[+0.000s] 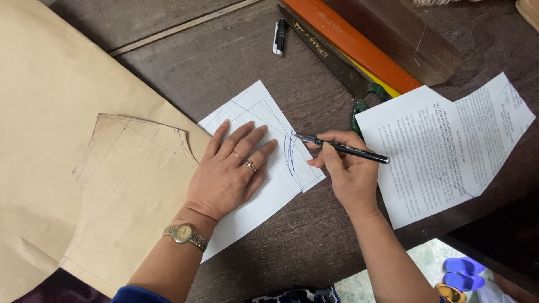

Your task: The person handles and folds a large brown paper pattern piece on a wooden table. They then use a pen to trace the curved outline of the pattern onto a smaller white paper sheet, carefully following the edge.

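My left hand (pixel 229 171) lies flat, fingers spread, on a white lined sheet (pixel 269 185) that carries pencil lines and blue curved strokes. It wears two rings and a gold wristwatch (pixel 184 234). My right hand (pixel 348 168) grips a dark pen (pixel 342 147), whose tip touches the sheet near the top of the blue curves. The sheet rests on a dark wooden table (pixel 224 62).
Large brown pattern paper (pixel 67 140) with a cut pattern piece covers the left. A printed white page (pixel 443 146) lies to the right. Orange and dark rulers (pixel 359 47) sit at the top, a black marker (pixel 279 36) beside them. Blue sandals (pixel 463 273) show on the floor.
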